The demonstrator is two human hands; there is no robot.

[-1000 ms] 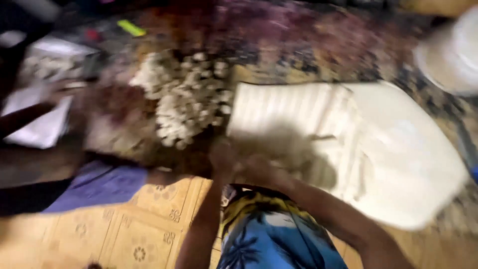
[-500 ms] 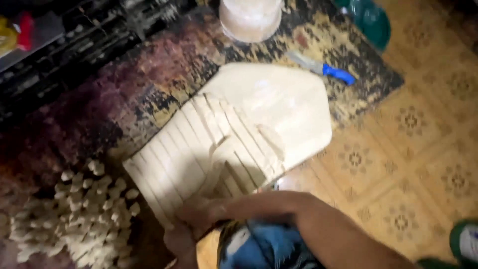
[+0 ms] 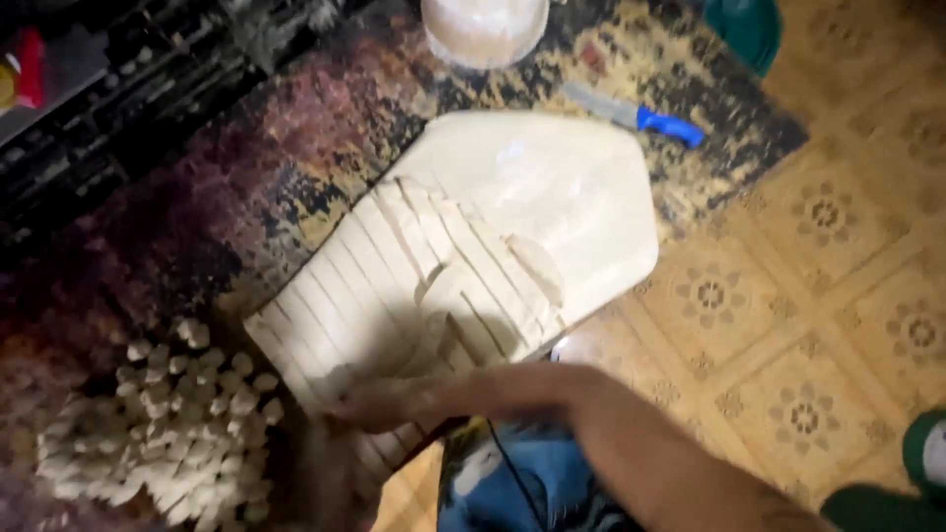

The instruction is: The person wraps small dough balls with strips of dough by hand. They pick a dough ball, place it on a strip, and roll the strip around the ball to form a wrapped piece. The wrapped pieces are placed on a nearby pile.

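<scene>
A bare forearm is seen at the bottom of the view, stretched from the lower right across to the left above blue patterned clothing point(image 3: 512, 488). At its end the right hand point(image 3: 379, 402) is laid flat and low on the near edge of a sheet of pale dough point(image 3: 552, 197). The hand is blurred, so whether its fingers are spread or curled cannot be told. The left hand cannot be made out with any certainty.

The dough is spread on the floor over a dark patterned mat point(image 3: 246, 158), in the middle of the view. It is cream coloured, smooth and slightly glossy, rolled out thin, with a roughly pointed far end. Its near half is cut into long narrow strips point(image 3: 394, 266), laid side by side at a slant; a few are lifted and folded over one another.

To the left of the hand, a heap of small dough pieces point(image 3: 158, 424) is piled on the mat, lumpy and off-white.

To the right, a tan floor point(image 3: 818, 325) with flower-patterned tiles is shown.

Beyond the dough, a knife with a blue handle point(image 3: 641, 116) is lying on the mat, and a round pale bowl point(image 3: 485, 28) is placed at the top edge.
</scene>
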